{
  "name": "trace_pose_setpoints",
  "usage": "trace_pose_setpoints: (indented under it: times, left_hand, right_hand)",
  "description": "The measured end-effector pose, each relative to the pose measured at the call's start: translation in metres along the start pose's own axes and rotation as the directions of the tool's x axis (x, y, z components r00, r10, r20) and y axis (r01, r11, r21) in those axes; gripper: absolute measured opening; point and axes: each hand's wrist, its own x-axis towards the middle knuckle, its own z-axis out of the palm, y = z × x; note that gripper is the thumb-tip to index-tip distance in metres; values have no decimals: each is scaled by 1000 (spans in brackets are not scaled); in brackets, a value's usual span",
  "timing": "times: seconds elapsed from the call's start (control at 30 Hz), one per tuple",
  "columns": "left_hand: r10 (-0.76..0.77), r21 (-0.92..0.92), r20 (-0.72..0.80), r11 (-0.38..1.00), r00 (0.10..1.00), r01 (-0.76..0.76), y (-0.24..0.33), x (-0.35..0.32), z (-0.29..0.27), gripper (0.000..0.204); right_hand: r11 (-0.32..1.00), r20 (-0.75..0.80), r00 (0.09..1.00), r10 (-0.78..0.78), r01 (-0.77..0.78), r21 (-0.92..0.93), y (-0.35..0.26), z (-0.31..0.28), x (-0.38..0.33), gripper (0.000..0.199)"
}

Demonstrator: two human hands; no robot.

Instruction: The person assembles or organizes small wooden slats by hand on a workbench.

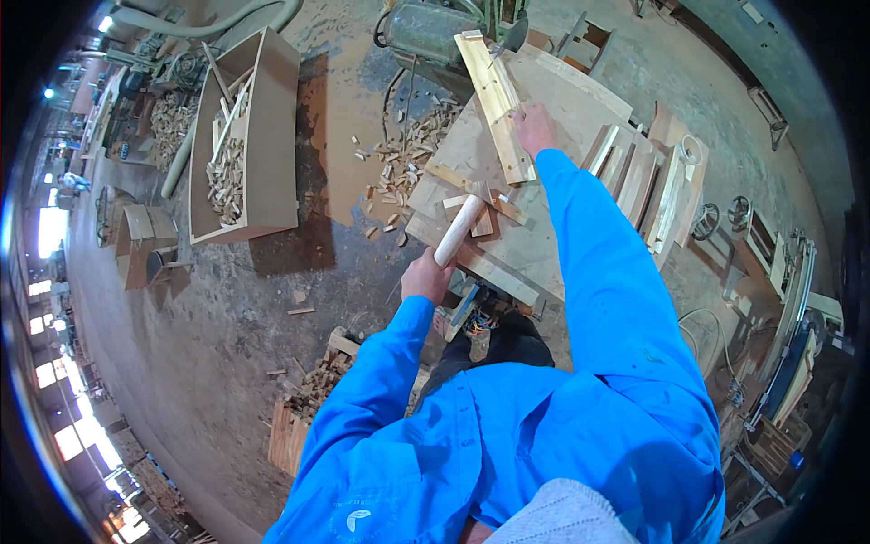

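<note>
My left hand (426, 277) is closed around the lower end of a pale, smooth wooden piece with a rounded end (462, 225). The piece slants up over the near left part of a wooden worktable (453, 160). Beyond it, my right hand (535, 128) has its fingers closed at the right edge of a long yellowish board (490, 89) with dark holes or fixings along it. That board's far end lies beside the blade-like part of a green machine (435, 34). Under and beside the wooden piece lie short wood strips (494, 204) fixed or laid on the tabletop.
Several long wood pieces (634, 186) lie along the table's right side. Offcuts (412, 163) are heaped on the floor left of the table. Farther left stands a large wooden bin (276, 136) of scraps. More scraps (317, 385) lie by my left arm.
</note>
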Motion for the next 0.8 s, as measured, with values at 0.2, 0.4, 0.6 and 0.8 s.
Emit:
trace_pose_setpoints:
  times: [0.2,0.4,0.6,0.8]
  left_hand:
    - [76,-7,-1,997,997,-76,14,4,4,50]
    - [15,9,33,1000,999,-15,19,-1,-2,53]
    - [-42,19,9,999,999,41,5,-8,-11,52]
    - [-43,31,31,999,999,42,9,-9,-16,50]
  right_hand:
    - [1000,-185,982,-23,24,4,35,2,5,43]
    - [970,-197,974,112,-64,232,48,-18,-8,35]
    - [971,-131,991,31,1,239,22,-34,-37,37]
    - [951,-94,993,69,-37,306,12,-18,-31,32]
